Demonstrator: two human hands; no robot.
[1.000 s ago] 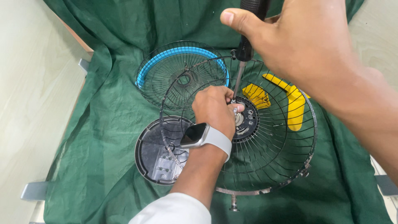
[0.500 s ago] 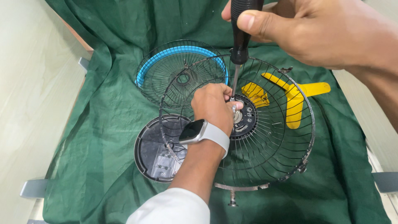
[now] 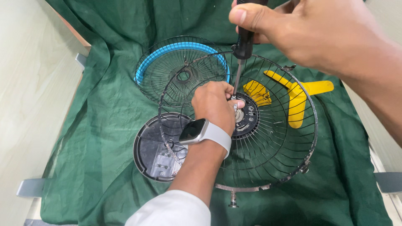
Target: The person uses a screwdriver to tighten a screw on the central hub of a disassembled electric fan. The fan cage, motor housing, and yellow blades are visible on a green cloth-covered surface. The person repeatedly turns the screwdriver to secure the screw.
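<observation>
Here the right hand is wrapped tight round the black handle of a screwdriver, thumb pressed along its side, and the thin shaft runs down to the dark hub at the middle of the wire guard. The left hand, a watch on its wrist, reaches in through the guard and its fingers are pressed together beside the tip, apparently pinching a small screw or steadying the tip; the piece itself is too small to tell. The guard stands tilted on the green cloth, over a round black base, with a second, blue-rimmed guard lying flat just behind it and a yellow blade beyond its wires. I judge the guard light but springy: its thin wires would likely bend under a squeeze and snag a sleeve or finger, so the stiff outer rim or the solid hub looks the safer hold. The screwdriver seems rigid, and its handle gives a sure grip. A screw that small would probably be slippery and easily lost in the cloth's folds, so a fingertip pinch close to the hub suits it.
</observation>
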